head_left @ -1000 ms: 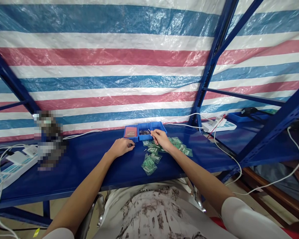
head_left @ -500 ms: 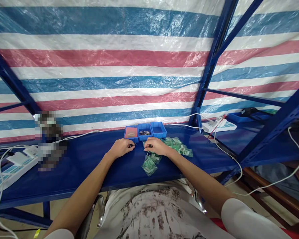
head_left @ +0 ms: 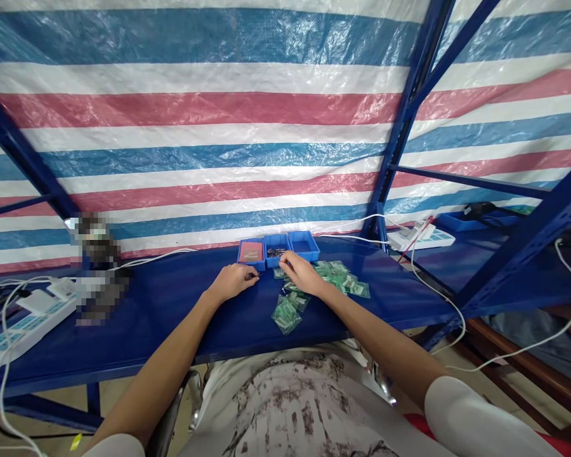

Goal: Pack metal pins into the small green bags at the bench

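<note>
My left hand (head_left: 232,283) is closed around several small dark metal pieces (head_left: 250,276), low over the table in front of the left bin. My right hand (head_left: 301,273) is at the front right corner of the middle blue bin (head_left: 276,238), fingers bent together; whatever is in them is hidden. Small dark metal parts (head_left: 276,252) lie in that bin. Beside it, the left blue bin (head_left: 248,266) holds a reddish block or pad (head_left: 250,247) with small pale pieces. Clear packets with green and whitish contents (head_left: 286,315) lie below and right of my right hand.
A third blue bin (head_left: 309,256) adjoins the middle one. White power strips (head_left: 31,324) with cables lie at the left, and another power strip (head_left: 421,238) is at the right. Blue frame posts (head_left: 400,139) and a striped tarp (head_left: 219,111) stand behind the blue table (head_left: 162,304).
My right hand has moved up and forward from above the packets to the middle bin's corner. The dark piece seen in it earlier no longer shows. My left hand has barely moved.
</note>
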A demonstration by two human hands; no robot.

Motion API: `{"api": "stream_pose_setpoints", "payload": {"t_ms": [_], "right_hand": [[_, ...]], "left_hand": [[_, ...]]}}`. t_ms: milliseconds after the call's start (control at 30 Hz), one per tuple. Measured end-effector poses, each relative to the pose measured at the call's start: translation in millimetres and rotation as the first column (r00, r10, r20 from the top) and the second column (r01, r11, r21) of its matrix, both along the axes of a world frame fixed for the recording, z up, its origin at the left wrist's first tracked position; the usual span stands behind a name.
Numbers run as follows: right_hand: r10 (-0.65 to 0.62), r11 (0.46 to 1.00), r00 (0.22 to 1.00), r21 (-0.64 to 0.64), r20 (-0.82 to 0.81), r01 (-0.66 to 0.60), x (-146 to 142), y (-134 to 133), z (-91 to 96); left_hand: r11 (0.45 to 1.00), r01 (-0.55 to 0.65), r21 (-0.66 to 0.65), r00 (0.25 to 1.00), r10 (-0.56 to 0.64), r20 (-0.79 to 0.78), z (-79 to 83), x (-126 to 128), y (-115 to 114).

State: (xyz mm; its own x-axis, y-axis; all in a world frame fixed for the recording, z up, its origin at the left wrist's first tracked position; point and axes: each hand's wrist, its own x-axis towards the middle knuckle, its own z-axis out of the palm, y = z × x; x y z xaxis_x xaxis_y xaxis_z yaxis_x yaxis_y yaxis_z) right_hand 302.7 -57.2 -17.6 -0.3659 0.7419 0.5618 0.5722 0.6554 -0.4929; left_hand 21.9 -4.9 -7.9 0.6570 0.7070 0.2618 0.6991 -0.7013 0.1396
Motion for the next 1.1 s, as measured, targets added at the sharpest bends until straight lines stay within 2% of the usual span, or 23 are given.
{"api": "stream_pose_setpoints", "payload": {"t_ms": [133,367,700,900,1100], "right_hand": [[-0.078,0.996,0.985,-0.055,-0.152,0.071,3,7,-4.4],[-0.127,0.992,0.97,-0.016,-0.209,0.127,11,21,-11.6],[-0.146,0.987,0.976,0.038,-0.164,0.154,15,28,-18.3],[-0.163,0.984,0.973,0.043,-0.164,0.172,14,27,-16.3],[-0.203,0.976,0.971,0.048,-0.128,0.211,17,24,-14.0]], "left_hand": [[1.0,-0.01,-0.005,1.0,0.01,-0.006,0.8,0,-1],[1.0,-0.018,-0.018,1.0,0.018,-0.009,2.9,2,-3],[0.999,-0.023,-0.027,1.0,0.023,-0.004,2.7,2,-2],[0.998,-0.056,-0.04,0.998,0.057,0.029,-1.3,2,1],[0.998,-0.041,-0.039,0.997,0.043,0.062,-3.0,1,2]]}}
